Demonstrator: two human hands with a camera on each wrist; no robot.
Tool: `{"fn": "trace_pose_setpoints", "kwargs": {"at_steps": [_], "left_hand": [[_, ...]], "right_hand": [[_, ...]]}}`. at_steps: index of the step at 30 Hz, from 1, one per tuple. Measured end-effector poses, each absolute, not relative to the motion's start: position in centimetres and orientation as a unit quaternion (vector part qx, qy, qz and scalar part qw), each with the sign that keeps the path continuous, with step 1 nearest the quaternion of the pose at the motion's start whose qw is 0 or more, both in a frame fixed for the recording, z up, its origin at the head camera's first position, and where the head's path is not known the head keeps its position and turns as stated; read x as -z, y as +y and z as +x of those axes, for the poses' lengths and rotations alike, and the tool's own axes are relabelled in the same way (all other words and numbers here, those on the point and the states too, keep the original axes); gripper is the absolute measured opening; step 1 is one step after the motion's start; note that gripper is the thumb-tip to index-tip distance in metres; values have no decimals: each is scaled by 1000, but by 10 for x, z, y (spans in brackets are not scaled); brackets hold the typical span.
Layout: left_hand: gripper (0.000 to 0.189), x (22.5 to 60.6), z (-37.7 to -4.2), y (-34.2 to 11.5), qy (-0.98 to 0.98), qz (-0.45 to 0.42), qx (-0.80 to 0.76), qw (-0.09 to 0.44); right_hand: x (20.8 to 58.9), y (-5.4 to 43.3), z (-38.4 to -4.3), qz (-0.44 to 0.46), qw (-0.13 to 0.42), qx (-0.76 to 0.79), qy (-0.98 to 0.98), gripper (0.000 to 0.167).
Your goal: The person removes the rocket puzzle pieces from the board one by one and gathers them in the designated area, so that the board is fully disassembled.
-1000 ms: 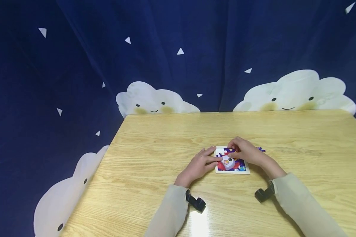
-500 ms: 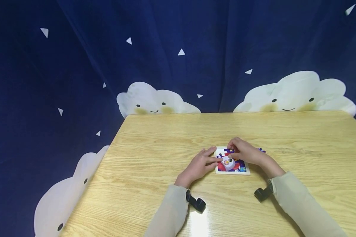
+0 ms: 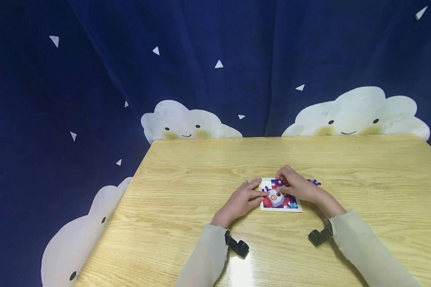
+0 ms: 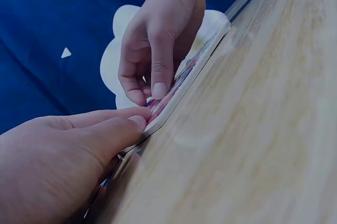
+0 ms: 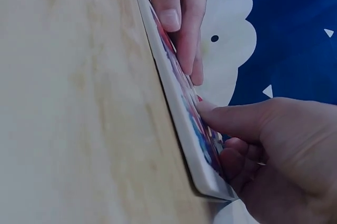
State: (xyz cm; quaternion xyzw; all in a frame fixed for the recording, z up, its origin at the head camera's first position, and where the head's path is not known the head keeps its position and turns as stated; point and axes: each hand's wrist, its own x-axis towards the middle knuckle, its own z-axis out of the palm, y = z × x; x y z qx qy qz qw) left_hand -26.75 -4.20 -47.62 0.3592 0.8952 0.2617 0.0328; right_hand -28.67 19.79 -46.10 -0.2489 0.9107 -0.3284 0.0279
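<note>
A small jigsaw puzzle in a white-rimmed tray (image 3: 269,209) lies flat on the table, showing a white round-faced character in red on purple. At its upper left, a bare white patch shows. My left hand (image 3: 240,201) rests on the tray's left side, its fingers stretched out over the picture. From the upper right, my right hand (image 3: 297,185) reaches over the puzzle with bent fingers. Thumb and fingertips pinch a reddish puzzle piece (image 4: 151,103), seen in the left wrist view and mostly covered. In the right wrist view, the right thumb (image 5: 231,118) lies low against the puzzle surface.
Loose purple-blue puzzle pieces (image 3: 315,182) lie right of the tray, partly behind the right hand. The wooden table (image 3: 186,171) meets a dark blue curtain (image 3: 201,48) with clouds and white triangles. A black wrist mount (image 3: 238,247) sits on each sleeve.
Both hands and the tray stay nearly in place. Slightly more of the loose pieces at the right shows now beside the right hand.
</note>
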Motion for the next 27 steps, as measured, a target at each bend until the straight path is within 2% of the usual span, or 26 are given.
{"fn": "trace_pose_setpoints", "kwargs": {"at_steps": [7,27], "left_hand": [[30,479,-268,-41,894,363,-260,29],[30,476,-267,-42,895,359,-263,31]], "right_hand": [[470,197,-279,-268,-51,317,908,27],[479,198,-268,-272,-119,354,887,25]]}}
